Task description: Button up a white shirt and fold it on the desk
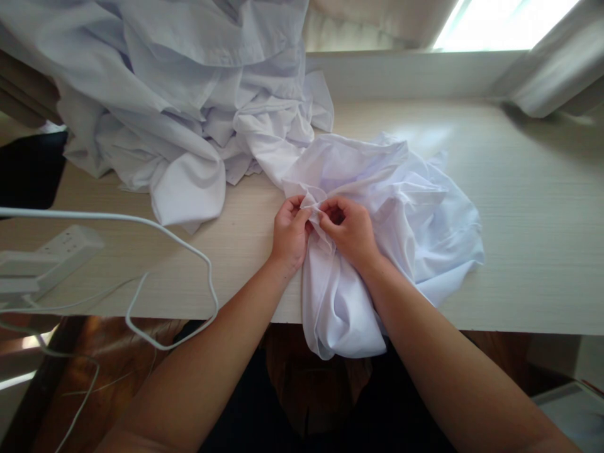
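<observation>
You have the white cloth (401,214) at the centre of the frame, its gathered edge pinched between the fingertips of your left hand (290,233) and right hand (353,229); working that edge seems to call for close, steady pinches. A white heap (179,94) crowds it from the upper left of the desk (533,245), and a cable (117,217) loops beside your left forearm.

Cloth (438,220) mid-table (528,270), hanging over near edge; fabric pile (189,82) behind-left, power strip (70,246) front-left, curtain (561,69) back right.

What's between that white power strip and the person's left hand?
In the head view, a white cable loops between the power strip and the left hand; from that loop to the hand, the stretch is bare tabletop.
</observation>
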Available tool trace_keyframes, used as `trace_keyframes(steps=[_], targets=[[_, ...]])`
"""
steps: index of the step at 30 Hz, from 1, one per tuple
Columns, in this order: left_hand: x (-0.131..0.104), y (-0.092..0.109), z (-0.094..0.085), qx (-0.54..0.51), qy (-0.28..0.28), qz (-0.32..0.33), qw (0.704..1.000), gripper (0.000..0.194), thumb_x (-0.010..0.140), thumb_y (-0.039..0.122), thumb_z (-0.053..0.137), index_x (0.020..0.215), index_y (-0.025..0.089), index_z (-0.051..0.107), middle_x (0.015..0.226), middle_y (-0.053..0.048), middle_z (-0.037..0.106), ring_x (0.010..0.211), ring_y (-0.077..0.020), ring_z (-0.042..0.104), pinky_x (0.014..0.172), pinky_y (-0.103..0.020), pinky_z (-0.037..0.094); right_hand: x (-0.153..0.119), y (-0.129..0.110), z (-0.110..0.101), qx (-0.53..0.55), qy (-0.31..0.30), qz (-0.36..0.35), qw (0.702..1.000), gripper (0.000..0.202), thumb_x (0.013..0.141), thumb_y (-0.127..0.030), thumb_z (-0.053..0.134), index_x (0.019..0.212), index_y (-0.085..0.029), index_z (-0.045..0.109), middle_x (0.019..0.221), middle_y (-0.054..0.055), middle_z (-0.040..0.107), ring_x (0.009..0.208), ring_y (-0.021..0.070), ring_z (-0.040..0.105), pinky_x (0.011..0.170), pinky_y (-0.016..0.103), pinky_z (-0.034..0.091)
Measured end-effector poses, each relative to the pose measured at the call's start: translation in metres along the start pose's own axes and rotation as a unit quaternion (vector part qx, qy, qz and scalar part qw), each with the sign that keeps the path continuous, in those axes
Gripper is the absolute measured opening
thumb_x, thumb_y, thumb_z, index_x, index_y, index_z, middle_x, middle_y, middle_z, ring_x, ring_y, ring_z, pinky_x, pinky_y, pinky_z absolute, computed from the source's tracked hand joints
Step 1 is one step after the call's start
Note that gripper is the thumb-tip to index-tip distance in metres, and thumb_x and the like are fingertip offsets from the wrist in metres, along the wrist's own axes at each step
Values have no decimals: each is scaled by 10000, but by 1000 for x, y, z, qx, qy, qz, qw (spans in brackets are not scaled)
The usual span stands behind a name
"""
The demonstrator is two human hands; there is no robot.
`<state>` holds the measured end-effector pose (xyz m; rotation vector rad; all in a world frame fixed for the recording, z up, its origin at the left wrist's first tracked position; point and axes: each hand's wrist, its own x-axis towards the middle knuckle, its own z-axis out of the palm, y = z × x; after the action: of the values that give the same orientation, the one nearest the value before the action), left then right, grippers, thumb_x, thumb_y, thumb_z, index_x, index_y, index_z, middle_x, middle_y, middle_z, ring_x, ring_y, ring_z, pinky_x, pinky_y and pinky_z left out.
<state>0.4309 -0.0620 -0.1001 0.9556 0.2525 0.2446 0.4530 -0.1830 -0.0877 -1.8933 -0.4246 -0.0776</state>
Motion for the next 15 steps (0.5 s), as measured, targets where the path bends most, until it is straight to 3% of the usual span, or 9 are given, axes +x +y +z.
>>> trace_keyframes(steps=[15], targets=[[1,-1,-1,5,-3,-1,1000,261,736,148,668,980,190,584,881,7,631,768,-105,610,796,-260,502,0,0,0,7,-6,4,1000,142,851,-319,639,889,-186,674,750,16,661,644,132,571,609,263,449]])
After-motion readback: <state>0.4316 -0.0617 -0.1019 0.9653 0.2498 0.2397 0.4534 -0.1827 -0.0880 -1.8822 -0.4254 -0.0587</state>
